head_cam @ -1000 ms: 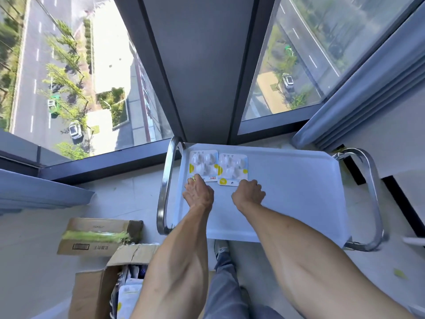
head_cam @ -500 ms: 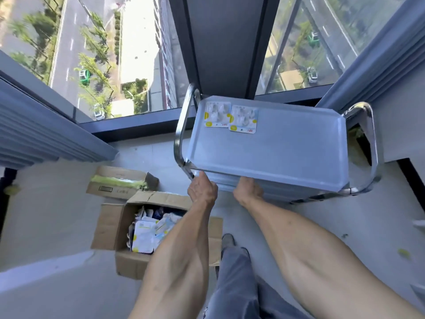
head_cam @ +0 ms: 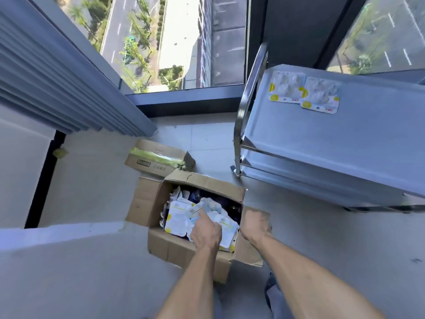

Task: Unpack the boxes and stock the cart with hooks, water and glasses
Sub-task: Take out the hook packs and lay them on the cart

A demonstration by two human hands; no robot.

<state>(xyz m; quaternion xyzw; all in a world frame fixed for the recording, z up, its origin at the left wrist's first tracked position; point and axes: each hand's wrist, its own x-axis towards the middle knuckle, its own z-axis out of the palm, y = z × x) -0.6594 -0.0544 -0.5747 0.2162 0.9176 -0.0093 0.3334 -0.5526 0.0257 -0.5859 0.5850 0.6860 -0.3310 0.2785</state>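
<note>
Head view looks down on 2 bare forearms reaching toward an open cardboard box on the floor. Left hand is inside the box, index finger stretched forward onto a white and yellow hook pack on top of the pile; whether its other fingers grip a pack I cannot tell. Right hand hovers at the box's right edge, over the right flap, fingers curled under and holding nothing visible. Beyond the box's far left corner lies a smaller closed carton with green tape along it, also on the floor. Further right stands the steel cart, well apart from both hands. At the far left corner of its top shelf, 2 hook packs lie flat, side by side and touching. Behind everything, a window looks down on a street and trees.
</note>
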